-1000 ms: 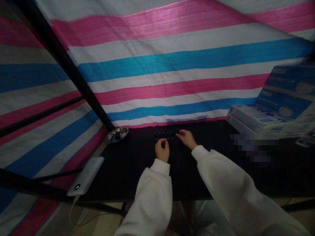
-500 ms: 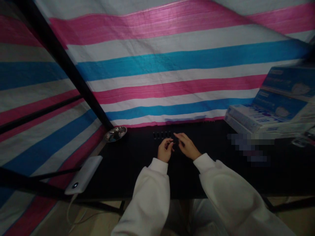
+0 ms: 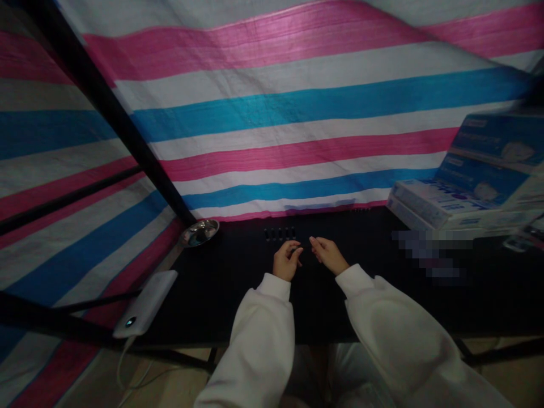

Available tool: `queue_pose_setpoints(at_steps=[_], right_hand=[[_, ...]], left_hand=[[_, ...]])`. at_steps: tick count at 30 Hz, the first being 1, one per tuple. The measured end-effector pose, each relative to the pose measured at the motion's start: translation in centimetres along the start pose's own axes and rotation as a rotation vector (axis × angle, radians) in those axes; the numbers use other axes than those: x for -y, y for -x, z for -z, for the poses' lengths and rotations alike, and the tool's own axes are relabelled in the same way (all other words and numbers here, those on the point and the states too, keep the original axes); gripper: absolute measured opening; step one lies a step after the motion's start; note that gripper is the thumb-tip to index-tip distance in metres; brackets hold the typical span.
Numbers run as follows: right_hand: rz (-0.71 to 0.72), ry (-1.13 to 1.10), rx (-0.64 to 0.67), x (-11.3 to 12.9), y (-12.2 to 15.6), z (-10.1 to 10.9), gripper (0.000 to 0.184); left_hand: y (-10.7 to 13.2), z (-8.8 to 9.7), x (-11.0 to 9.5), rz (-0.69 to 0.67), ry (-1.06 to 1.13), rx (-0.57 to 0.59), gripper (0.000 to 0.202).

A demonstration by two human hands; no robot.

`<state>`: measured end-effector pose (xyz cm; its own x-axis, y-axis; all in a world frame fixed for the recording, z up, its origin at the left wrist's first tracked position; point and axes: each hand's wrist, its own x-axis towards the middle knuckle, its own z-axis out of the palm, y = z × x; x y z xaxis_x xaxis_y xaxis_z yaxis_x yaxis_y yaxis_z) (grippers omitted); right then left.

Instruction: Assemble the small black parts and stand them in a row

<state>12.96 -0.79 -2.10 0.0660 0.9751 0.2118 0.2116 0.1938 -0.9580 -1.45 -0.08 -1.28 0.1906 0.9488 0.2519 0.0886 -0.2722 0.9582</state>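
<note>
Over the middle of the black table (image 3: 238,294), my left hand (image 3: 287,260) is closed, thumb and fingers pinched together; a small dark piece seems to be in them, too dim to name. To its right, a short gap away, my right hand (image 3: 329,255) is also closed in a pinch, and what it holds, if anything, cannot be made out. Just beyond my left hand stands a short row of several small dark cylinders (image 3: 279,234).
A shiny metal bowl (image 3: 200,233) sits at the back left. A white power bank (image 3: 145,303) with a cable lies at the left edge. Blue and white boxes (image 3: 480,164) are stacked at the right. A black frame post (image 3: 114,122) and striped sheeting (image 3: 289,113) enclose the table.
My right hand has drawn slightly right, and its extended fingers have closed into a pinch. My left hand has stayed nearly in place.
</note>
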Motion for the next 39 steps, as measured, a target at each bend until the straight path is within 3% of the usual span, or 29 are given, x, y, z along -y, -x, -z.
queue_pose_setpoints(at_steps=[6,14,24,28,32,35,39], right_hand=[[-0.002,-0.025,0.014,0.4,0.2,0.0,0.043],[0.032,-0.108,0.122,1.6,0.2,0.6,0.032],[0.068,-0.15,0.166,1.3,-0.1,1.1,0.024],[0.104,-0.106,0.126,0.8,-0.4,1.7,0.021],[0.15,0.102,0.095,-0.5,-0.7,2.6,0.018],[0.163,0.249,0.048,-1.1,-0.8,3.0,0.017],[0.144,0.101,-0.06,-0.5,-0.9,2.8,0.023]], left_hand=[[0.2,0.0,-0.7,-0.008,-0.035,0.014,0.028],[0.3,0.2,-1.0,-0.028,-0.049,-0.069,0.03],[0.1,0.1,-0.9,0.018,-0.011,-0.09,0.028],[-0.3,0.5,-0.9,0.047,0.04,-0.21,0.03],[-0.8,1.2,-0.6,0.087,0.094,-0.332,0.032],[-0.9,1.2,-0.4,0.104,0.101,-0.317,0.032],[-0.8,0.9,-0.5,0.146,0.073,-0.236,0.033]])
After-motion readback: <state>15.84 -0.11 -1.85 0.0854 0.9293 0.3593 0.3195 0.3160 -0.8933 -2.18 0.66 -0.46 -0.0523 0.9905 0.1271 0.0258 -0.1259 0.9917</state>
